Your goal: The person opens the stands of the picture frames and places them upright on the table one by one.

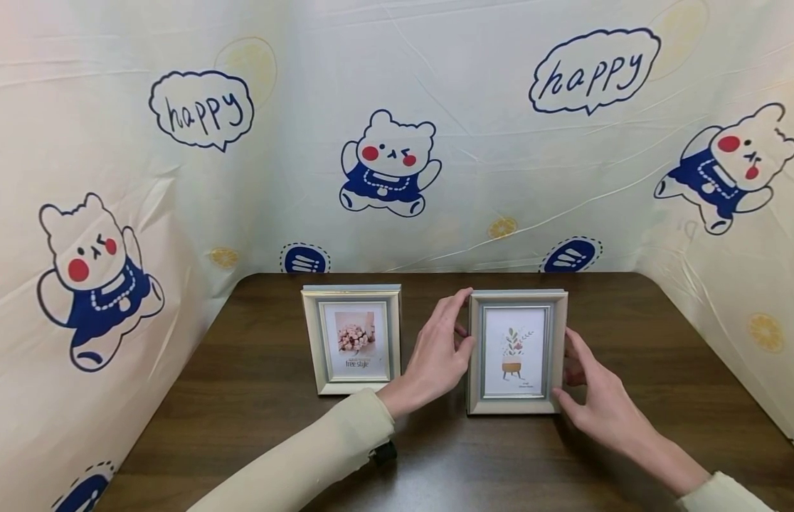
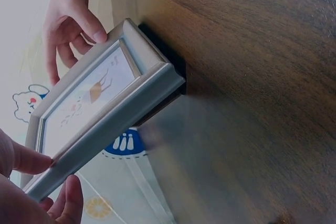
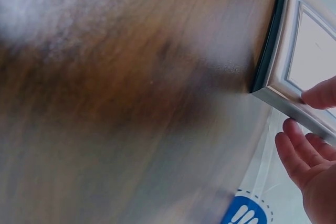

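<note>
A silver-grey picture frame (image 1: 517, 355) with a potted plant print stands upright on the table, leaning slightly back. My left hand (image 1: 437, 355) pinches its left side, thumb at the front and fingers behind, as the left wrist view shows on the frame's edge (image 2: 121, 114). On the opposite side, my right hand (image 1: 598, 402) holds the right edge near the lower half. In the right wrist view its thumb (image 3: 320, 94) lies on the front border and its fingertips (image 3: 293, 129) touch the side. The back of the frame is hidden from the head view.
A second, cream picture frame (image 1: 310, 345) with a flower bouquet print stands to the left, behind my left forearm. The dark wooden table (image 1: 230, 412) is enclosed by a pale curtain (image 1: 294, 156) printed with bears. A small black object (image 1: 383, 453) shows under my left wrist.
</note>
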Demonstrator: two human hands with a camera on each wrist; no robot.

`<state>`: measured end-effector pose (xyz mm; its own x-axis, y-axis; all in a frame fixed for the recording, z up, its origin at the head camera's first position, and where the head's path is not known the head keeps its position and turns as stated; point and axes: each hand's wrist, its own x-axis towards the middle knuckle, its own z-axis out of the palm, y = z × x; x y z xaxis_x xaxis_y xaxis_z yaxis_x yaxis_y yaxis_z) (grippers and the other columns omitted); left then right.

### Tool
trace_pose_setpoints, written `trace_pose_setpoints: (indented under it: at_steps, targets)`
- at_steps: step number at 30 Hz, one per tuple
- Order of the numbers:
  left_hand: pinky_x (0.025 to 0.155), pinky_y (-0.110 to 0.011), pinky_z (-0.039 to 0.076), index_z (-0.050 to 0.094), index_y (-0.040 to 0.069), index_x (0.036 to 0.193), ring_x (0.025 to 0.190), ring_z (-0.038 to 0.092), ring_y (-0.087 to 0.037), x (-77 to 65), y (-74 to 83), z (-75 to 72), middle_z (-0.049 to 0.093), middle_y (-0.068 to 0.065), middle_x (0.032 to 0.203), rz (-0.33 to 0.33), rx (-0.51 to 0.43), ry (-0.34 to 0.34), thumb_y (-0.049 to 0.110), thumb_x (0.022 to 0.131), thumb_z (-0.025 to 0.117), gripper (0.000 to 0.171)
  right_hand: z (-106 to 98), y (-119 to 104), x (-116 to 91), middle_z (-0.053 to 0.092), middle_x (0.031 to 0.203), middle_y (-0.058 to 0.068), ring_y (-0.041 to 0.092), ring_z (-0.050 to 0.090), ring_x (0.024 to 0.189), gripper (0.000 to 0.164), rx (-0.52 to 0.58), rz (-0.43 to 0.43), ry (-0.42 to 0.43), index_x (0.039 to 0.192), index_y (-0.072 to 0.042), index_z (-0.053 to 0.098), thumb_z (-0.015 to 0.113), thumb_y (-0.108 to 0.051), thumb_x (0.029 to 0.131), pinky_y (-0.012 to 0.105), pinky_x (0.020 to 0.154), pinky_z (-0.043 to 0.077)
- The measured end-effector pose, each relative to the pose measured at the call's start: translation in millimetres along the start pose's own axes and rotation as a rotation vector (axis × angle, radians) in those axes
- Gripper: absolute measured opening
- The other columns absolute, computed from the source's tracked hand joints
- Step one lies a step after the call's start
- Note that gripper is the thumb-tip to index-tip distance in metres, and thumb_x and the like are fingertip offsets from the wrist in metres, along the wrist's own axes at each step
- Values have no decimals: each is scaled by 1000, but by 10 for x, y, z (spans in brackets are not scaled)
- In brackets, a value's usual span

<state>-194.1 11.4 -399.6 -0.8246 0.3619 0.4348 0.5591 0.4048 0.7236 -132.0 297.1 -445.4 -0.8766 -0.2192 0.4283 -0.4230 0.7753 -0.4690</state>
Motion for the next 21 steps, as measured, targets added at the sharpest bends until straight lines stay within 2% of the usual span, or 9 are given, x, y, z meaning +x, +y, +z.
trace_pose_setpoints:
  at_steps: [8, 9, 12, 14, 17, 21]
  targets:
    - [68, -23, 53, 28, 19, 167, 94, 58, -9, -35, -10, 14, 35, -2, 165, 28, -2, -14, -5, 100, 64, 80, 19, 7, 20, 69, 119, 16, 15, 68, 83, 113, 12, -23, 23, 164, -6, 27, 88, 13, 72, 37, 71, 60]
    - [70, -23, 53, 27, 19, 168, 94, 58, -10, -40, -13, 16, 33, -1, 167, 31, 0, -16, -4, 101, 63, 79, 21, 6, 22, 69, 119, 15, 14, 68, 82, 112, 14, -24, 25, 164, -6, 28, 88, 13, 71, 37, 71, 60]
    - [85, -27, 52, 22, 19, 169, 109, 57, -13, -49, -29, 22, 25, 1, 172, 41, 14, -27, -2, 104, 59, 78, 28, 0, 24, 70, 117, 14, 14, 68, 82, 111, 19, -18, 27, 164, -6, 29, 88, 13, 71, 36, 72, 60]
    - [90, -30, 49, 18, 18, 170, 112, 56, -16, -54, -38, 23, 20, 2, 174, 53, 25, -37, -2, 105, 58, 79, 32, -3, 23, 69, 117, 14, 15, 68, 82, 111, 19, -16, 26, 163, -5, 29, 88, 13, 71, 36, 72, 60]
    - [101, -32, 46, 14, 16, 170, 129, 52, -17, -57, -44, 18, 15, 4, 175, 71, 33, -52, -6, 104, 55, 80, 37, -2, 18, 69, 117, 15, 15, 68, 82, 110, 19, -13, 25, 163, -5, 29, 88, 13, 71, 37, 72, 60]
    - [104, -31, 48, 15, 15, 170, 131, 54, -16, -58, -40, 3, 14, 5, 175, 77, 32, -61, -11, 103, 54, 82, 35, 0, 12, 69, 118, 15, 16, 68, 83, 110, 19, -5, 22, 163, -5, 29, 87, 13, 72, 37, 73, 60]
